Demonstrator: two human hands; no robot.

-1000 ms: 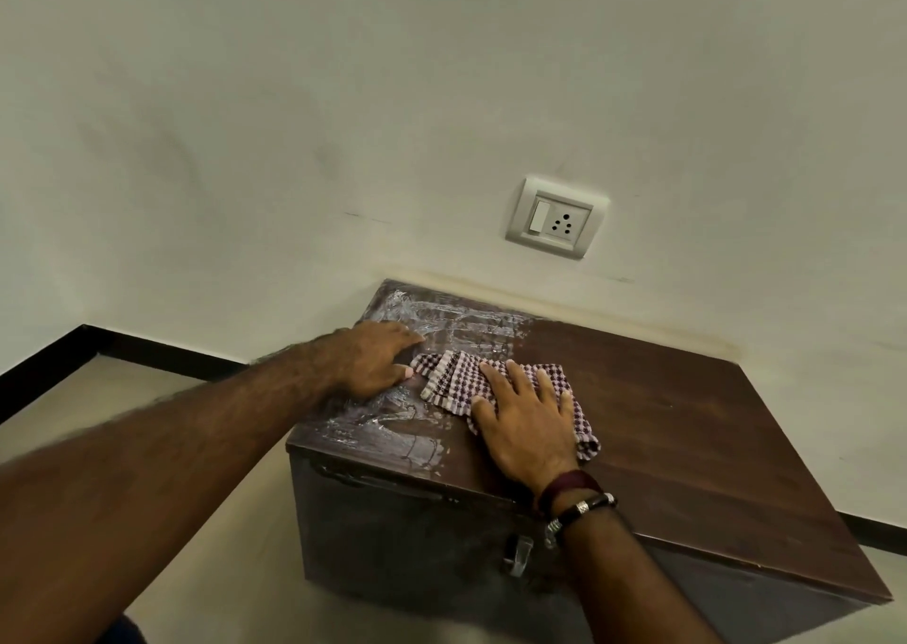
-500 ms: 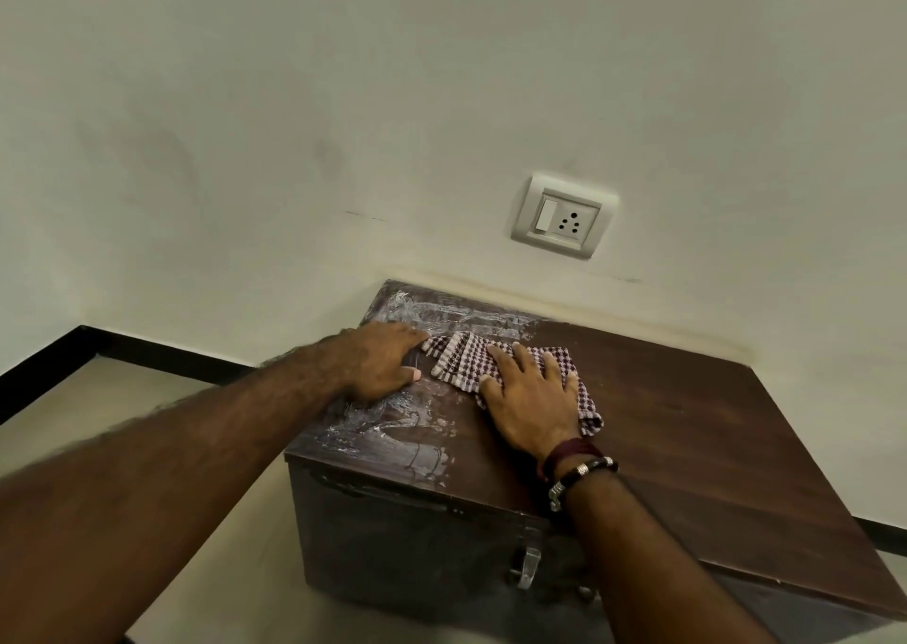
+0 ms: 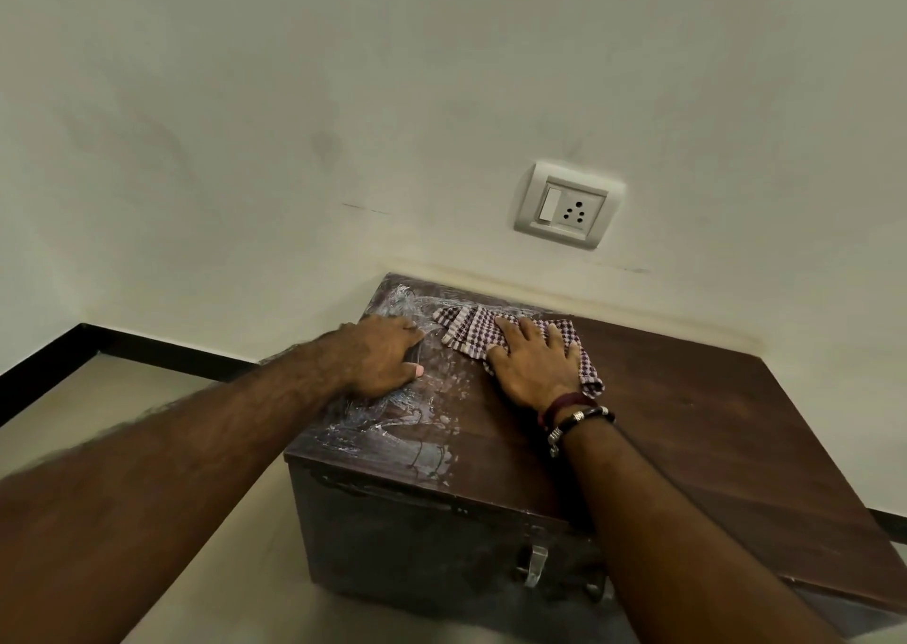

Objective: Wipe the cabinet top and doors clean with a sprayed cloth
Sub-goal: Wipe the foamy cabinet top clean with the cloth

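Note:
A low dark brown cabinet (image 3: 711, 427) stands against the wall. Its left part carries whitish wet smears (image 3: 392, 427). A checked maroon-and-white cloth (image 3: 471, 331) lies on the top near the back edge. My right hand (image 3: 532, 366) lies flat on the cloth with fingers spread, pressing it down. My left hand (image 3: 380, 356) rests flat on the smeared top just left of the cloth, fingers pointing at the wall. The cabinet's front (image 3: 417, 535) is dusty, with a metal latch (image 3: 535, 565) showing beside my right forearm.
A white wall socket with a switch (image 3: 567, 205) sits on the wall above the cabinet's back edge. A black skirting board (image 3: 147, 349) runs along the wall to the left. Pale floor (image 3: 221, 570) lies in front and to the left.
My right hand has pushed the cloth away from me, from the middle of the top toward the back edge by the wall. My left hand stayed pressed on the top's left part.

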